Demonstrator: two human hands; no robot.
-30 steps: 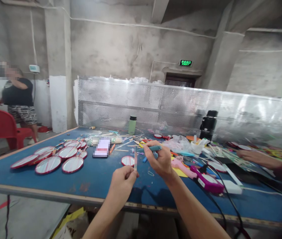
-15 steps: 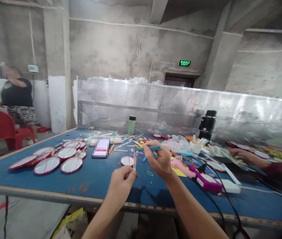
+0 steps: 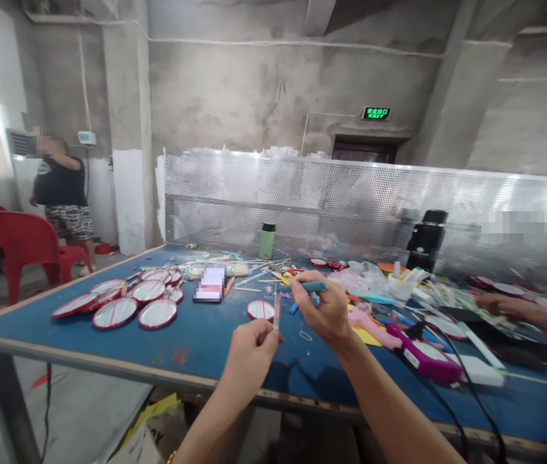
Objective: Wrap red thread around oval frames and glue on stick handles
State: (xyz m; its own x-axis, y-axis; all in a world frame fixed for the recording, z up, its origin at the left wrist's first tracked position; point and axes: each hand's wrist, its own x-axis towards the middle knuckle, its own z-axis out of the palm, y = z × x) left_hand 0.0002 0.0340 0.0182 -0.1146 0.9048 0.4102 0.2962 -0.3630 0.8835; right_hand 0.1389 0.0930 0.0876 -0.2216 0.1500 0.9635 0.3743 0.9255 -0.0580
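Observation:
My left hand is closed, pinching the lower end of a thin, pale flat stick that stands upright over the table. To its right, my right hand is wrapped round a teal pen-like tool, whose front end points left toward the top of the stick. I cannot tell whether the two touch. Just behind my left hand lies a round disc with a red rim. A small loop rests on the blue table below my right hand.
Several red-rimmed discs pile up at left, near a phone. A green bottle and black flask stand behind. A purple device with cables lies right. A co-worker's hand reaches in; another person stands far left.
The view has turned slightly left, so the scene sits further right. Both hands keep their hold on the stick and the teal tool, almost unmoved relative to each other.

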